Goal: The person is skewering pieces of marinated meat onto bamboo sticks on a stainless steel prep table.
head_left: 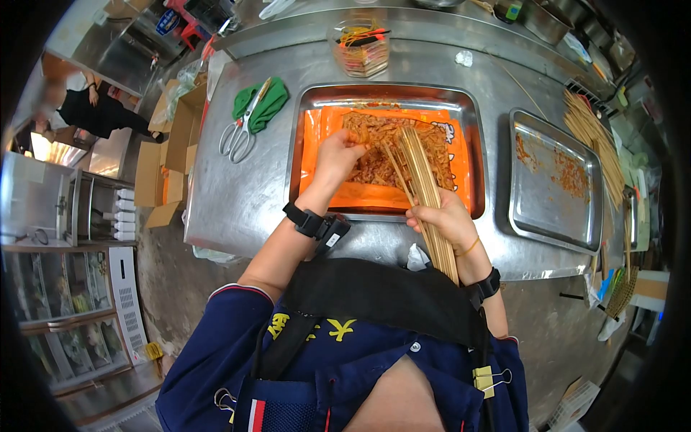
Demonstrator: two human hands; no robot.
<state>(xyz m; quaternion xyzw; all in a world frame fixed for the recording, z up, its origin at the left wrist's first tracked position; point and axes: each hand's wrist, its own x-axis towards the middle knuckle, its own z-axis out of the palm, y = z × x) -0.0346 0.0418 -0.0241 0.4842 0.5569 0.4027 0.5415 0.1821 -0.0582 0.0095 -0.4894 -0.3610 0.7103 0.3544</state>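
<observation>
My right hand (448, 219) is closed around a thick bundle of bamboo skewers (421, 169), whose upper ends reach over the metal tray (481, 144). One or two skewers stick out at the bundle's left side. In that tray lies an orange printed plastic bag (317, 176), and on it a pile of red-sauced sliced food (378, 169), perhaps meat. At the pile's upper left, my left hand (338, 157) has its fingers pinched on a piece of this food. The piece is partly hidden by the fingers.
Scissors (240, 137) rest against a green cloth (270, 104) at left. A clear container (360, 54) stands behind the tray. At right are a sauce-stained tray (554, 176) and loose skewers (594, 137). Cardboard boxes (169, 162) and another person (90, 108) are further left.
</observation>
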